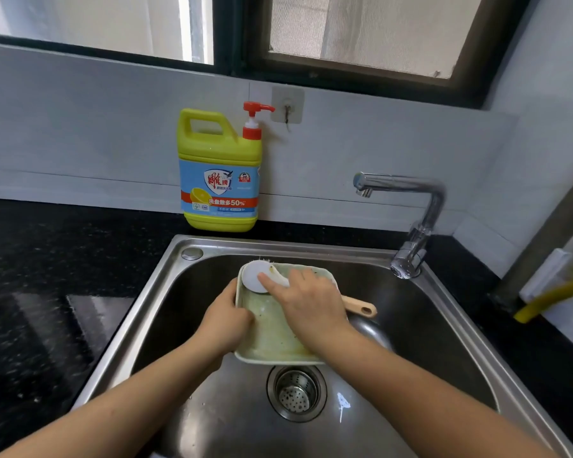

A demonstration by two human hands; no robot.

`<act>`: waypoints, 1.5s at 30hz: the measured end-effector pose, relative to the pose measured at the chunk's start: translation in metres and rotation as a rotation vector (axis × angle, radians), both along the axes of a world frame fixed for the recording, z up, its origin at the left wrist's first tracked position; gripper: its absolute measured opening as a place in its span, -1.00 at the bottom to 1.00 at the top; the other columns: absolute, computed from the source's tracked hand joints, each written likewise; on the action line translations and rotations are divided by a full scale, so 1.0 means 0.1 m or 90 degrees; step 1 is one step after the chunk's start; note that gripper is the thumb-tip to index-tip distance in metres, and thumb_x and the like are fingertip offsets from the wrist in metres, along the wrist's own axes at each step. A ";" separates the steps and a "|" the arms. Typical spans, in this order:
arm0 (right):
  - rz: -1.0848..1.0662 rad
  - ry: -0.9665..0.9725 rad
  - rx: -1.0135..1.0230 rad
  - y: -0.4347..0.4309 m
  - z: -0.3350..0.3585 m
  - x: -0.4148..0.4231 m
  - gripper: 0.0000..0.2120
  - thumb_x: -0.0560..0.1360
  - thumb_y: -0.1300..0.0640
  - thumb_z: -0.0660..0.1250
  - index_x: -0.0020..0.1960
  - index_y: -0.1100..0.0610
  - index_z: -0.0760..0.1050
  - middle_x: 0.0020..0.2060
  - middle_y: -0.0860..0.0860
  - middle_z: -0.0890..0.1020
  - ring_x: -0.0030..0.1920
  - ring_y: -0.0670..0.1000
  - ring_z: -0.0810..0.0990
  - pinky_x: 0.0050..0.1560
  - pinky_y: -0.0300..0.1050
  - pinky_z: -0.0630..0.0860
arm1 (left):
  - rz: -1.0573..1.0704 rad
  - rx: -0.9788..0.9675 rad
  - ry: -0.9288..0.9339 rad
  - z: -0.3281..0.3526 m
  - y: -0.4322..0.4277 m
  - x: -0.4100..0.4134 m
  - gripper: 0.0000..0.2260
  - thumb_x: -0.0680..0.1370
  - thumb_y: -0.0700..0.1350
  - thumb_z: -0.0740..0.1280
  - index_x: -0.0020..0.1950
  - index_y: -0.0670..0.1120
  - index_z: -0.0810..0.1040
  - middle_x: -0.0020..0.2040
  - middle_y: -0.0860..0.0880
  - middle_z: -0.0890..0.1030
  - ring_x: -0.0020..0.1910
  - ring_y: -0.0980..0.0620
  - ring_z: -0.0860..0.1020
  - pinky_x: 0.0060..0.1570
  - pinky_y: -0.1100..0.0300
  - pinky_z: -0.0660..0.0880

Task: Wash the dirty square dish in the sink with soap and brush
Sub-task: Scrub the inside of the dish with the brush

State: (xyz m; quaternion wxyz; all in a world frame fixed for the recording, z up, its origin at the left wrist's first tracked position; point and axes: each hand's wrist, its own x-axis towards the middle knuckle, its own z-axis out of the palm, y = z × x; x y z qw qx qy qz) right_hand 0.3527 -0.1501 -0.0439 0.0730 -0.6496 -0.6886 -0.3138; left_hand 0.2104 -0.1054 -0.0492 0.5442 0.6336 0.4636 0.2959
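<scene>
A pale green square dish (268, 338) with brownish smears sits tilted inside the steel sink (166, 285). My left hand (224, 317) grips the dish's left rim. My right hand (306, 300) holds a brush (255, 276) whose round white head presses on the dish's far left corner, index finger stretched along its neck. The brush's wooden handle end (361, 307) sticks out to the right of my hand. A yellow soap bottle (219, 170) with a red pump stands on the counter behind the sink.
A chrome faucet (411, 226) rises at the sink's right rear, its spout pointing left, no water running. The drain strainer (296, 393) lies just in front of the dish. Black speckled counter (47, 276) surrounds the sink. A wall hook (287, 105) hangs beside the pump.
</scene>
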 end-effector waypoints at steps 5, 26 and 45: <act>0.002 -0.060 0.000 -0.02 0.04 0.12 -0.58 0.32 0.16 0.14 0.01 -0.12 0.66 -0.46 0.01 0.51 -0.47 0.04 0.48 -0.51 -0.18 0.30 | 0.016 0.011 0.003 -0.03 0.05 -0.02 -0.45 0.43 -0.39 0.15 0.30 0.11 0.45 0.00 0.04 0.62 -0.02 0.00 0.59 -0.11 0.11 0.55; -0.150 -0.242 -0.542 -0.26 0.42 0.08 -0.77 0.55 0.26 0.19 0.15 0.09 0.50 -0.06 0.02 0.54 -0.10 0.06 0.53 -0.46 -0.14 0.11 | 0.008 0.147 0.115 0.01 0.02 -0.04 -0.39 0.46 -0.32 0.11 0.41 0.22 0.25 -0.01 0.08 0.54 -0.13 0.10 0.49 -0.23 0.17 0.44; -0.088 -0.328 -0.550 -0.29 0.35 0.09 -0.76 0.54 0.35 0.13 0.04 0.12 0.50 -0.19 0.01 0.55 -0.37 -0.01 0.36 -0.45 -0.16 0.11 | -0.006 0.151 0.146 -0.02 0.01 -0.02 -0.37 0.45 -0.31 0.09 0.41 0.25 0.23 0.00 0.05 0.55 -0.09 0.00 0.52 -0.18 0.11 0.46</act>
